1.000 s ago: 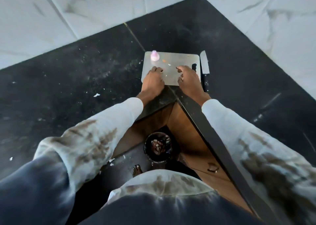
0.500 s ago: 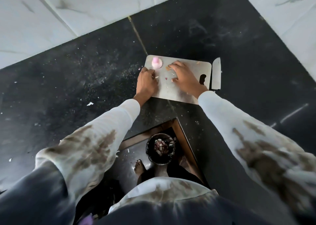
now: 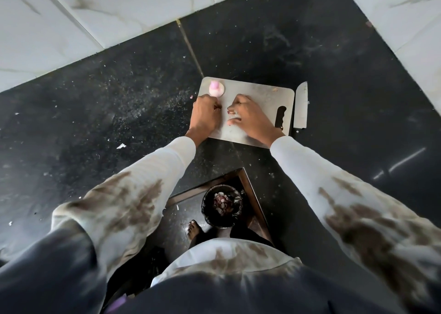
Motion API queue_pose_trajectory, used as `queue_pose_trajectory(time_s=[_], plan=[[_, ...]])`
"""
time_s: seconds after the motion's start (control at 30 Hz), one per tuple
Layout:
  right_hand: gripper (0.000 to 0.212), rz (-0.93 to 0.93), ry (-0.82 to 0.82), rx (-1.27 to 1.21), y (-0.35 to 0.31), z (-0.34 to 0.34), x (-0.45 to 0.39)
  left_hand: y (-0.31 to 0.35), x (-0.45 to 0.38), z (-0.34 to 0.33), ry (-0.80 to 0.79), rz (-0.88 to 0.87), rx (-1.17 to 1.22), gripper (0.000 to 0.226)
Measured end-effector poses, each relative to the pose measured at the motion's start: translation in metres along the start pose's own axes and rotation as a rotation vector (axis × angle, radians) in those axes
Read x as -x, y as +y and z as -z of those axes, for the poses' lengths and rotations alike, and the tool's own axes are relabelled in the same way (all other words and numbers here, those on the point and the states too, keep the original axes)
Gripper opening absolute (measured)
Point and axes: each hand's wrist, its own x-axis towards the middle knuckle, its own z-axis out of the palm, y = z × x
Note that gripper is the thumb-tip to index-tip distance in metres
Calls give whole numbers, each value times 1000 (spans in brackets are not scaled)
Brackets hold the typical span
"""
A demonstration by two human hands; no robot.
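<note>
On the board — left hand, right hand, onion.

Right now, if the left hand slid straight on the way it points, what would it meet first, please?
Most likely the peeled onion, which sits just beyond the left hand at the far left corner of the cutting board. The gap looks very small, though depth is hard to judge.
</note>
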Motion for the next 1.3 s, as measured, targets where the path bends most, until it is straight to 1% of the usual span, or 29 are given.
queue_pose_trajectory(time_s=[0.07,0.13,0.2,0.23,0.37,0.43,0.53,0.6,0.73,0.8,0.87,1.0,1.03,1.13,1.23,1.3], plan=[[41,12,-14,26,-4,-1,3,1,1,0,-2,-32,-15,16],[31,41,-9,53,-10,-3,3,2,4,-1,-3,-58,-5,13],[20,51,14,70,-16,-7,4,2,7,-1,-4,-61,24,21],[18,47,29,75,-18,-10,5,2,8,-1,-14,-59,34,23],[18,9,86,133,-21,-22,9,-3,15,-1,-49,-60,48,20],[18,-91,145,69,-24,-26,9,-5,17,0,-44,-71,85,22],[10,-332,262,-164,-36,-24,15,-10,25,0,-41,-69,170,26],[7,-427,318,-301,-48,-22,29,-14,34,-2,-55,-78,220,24],[15,-526,420,-285,-85,-42,80,-32,80,-14,-116,-162,287,20],[14,-584,453,-245,-105,-58,110,-40,113,-20,-151,-188,307,20],[10,-635,495,-217,-130,-77,142,-50,148,-25,-152,-244,337,21],[14,-734,581,-166,-178,-113,202,-76,222,-36,-148,-301,398,19],[14,-761,583,-163,-185,-125,215,-85,237,-41,-160,-303,395,19],[14,-820,489,-227,-198,-160,248,-116,272,-60,-242,-248,366,22],[15,-910,408,-335,-195,-202,271,-150,290,-91,-342,-148,346,25],[13,-923,382,-354,-191,-234,276,-172,292,-121,-379,-153,312,22]])
